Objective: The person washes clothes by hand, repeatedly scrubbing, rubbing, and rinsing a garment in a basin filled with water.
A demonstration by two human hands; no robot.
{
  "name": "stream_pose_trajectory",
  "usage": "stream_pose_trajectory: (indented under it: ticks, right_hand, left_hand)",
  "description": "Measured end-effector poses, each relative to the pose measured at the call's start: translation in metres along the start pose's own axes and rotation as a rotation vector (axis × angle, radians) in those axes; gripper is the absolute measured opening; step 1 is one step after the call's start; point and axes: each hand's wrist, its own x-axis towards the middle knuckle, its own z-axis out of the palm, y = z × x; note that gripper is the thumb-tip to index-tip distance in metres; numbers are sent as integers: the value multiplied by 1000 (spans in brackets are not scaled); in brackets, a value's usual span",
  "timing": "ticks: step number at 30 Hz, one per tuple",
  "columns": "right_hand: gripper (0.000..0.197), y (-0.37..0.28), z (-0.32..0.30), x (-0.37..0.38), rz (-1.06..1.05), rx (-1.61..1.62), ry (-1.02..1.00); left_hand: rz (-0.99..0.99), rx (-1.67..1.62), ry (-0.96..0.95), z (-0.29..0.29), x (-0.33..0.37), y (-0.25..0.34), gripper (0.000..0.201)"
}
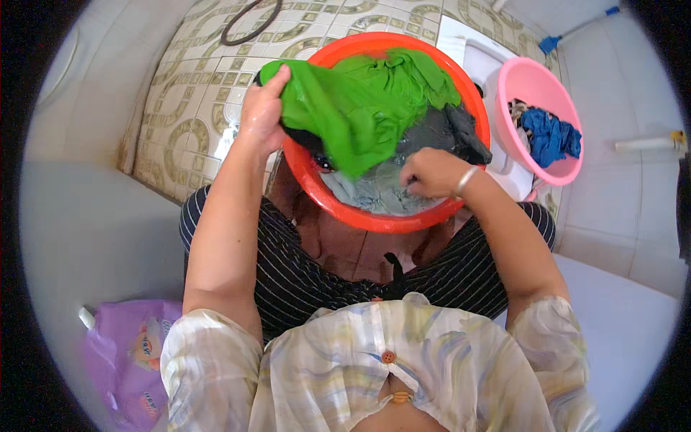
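Note:
A large red basin [385,224] stands between my knees, with cloudy water [374,193] and wet laundry inside. Over its left rim, my left hand [263,119] is closed on the edge of a bright green garment [345,108] and holds that end raised. The rest of the green fabric droops across the basin to its far right side. Curled fingers bring my right hand [435,173] low over the near right part of the water; whether they hold anything is hidden. Dark grey cloth [435,137] lies beside this hand, partly under the green garment.
A pink basin [506,83] with blue cloth [548,135] and other fabrics stands at the right, by a white squat toilet [455,36]. A dark hose [229,34] lies on the patterned tiles. A purple bag [119,345] is at my lower left. Walls rise on both sides.

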Motion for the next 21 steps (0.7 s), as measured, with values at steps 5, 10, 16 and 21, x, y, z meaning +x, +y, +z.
stream_pose_trajectory:
  ticks: [5, 10, 16, 21]
  right_hand:
    - [9, 32, 33, 20, 120, 26, 204]
    - [15, 21, 58, 54, 440, 1082, 245]
    - [27, -8, 98, 79, 949, 1184, 324]
    - [29, -18, 95, 68, 960, 1375, 637]
  left_hand:
    - [-130, -25, -1, 0, -4, 2, 28]
    - [-112, -36, -26, 3, -12, 7, 29]
    - [-135, -64, -75, -1, -13, 7, 32]
    - [-100, -127, -96, -11, -8, 10, 26]
